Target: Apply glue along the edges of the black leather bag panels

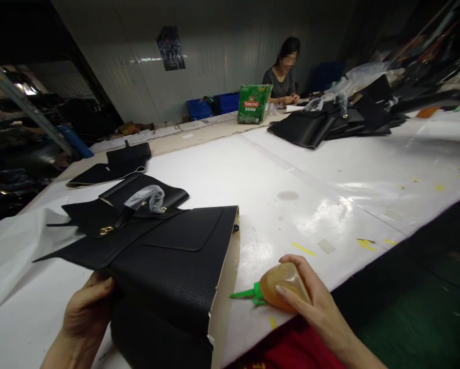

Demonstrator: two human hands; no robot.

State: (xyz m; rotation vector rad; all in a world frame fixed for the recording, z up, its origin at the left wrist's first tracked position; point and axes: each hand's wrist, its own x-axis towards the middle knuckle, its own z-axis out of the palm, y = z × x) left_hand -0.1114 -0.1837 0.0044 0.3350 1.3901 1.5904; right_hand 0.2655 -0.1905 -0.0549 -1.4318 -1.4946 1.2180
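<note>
My left hand (88, 307) grips the near left edge of a black leather bag piece (176, 261) that lies folded on the white table (291, 200). Its cream inner edge faces right. My right hand (310, 297) is wrapped round a small amber glue bottle (281, 284) with a green nozzle (245, 294) that points left at the bag's cream edge, a short gap away. Behind the bag lie more black leather parts with a gold clasp (106, 230) and a handle wrapped in clear plastic (147, 197).
Another black leather piece (115, 166) lies at the far left. A stack of black bags (330, 125) sits at the far right. A green Tsingtao pack (253, 103) stands near a seated person (284, 77). Blue crates (214, 105) line the wall. White sheet (18, 246) at left.
</note>
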